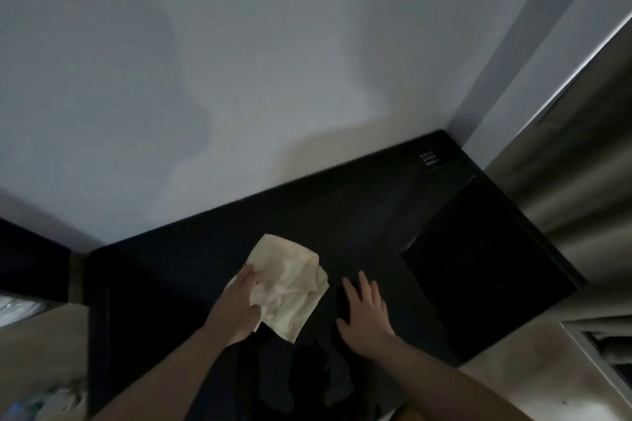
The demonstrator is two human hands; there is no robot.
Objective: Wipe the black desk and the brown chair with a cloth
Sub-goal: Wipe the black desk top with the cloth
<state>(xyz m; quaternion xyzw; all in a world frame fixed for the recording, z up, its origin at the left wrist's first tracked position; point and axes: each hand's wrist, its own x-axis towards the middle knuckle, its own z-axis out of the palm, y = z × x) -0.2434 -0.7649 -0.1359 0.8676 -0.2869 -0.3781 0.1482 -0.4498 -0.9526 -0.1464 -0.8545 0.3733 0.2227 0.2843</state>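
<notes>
I read this as mid-wipe on the counter (212, 249): my left hand (236, 308) bunches the pale cloth (290, 287) in its grip against the black top, while my right hand (364, 309) lies flat, fingers spread, just right of the cloth. Of 2 surfaces, the brown chair isn't visible (presumably untouched). Beyond the cloth: a black panel (478, 270), a curtain (564, 154), a grey wall (273, 61).

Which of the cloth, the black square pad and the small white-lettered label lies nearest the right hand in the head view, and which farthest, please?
From the right hand:
1. Cloth, just to its left, gripped by the left hand.
2. Black square pad, to its right.
3. White-lettered label, far back corner.
</notes>
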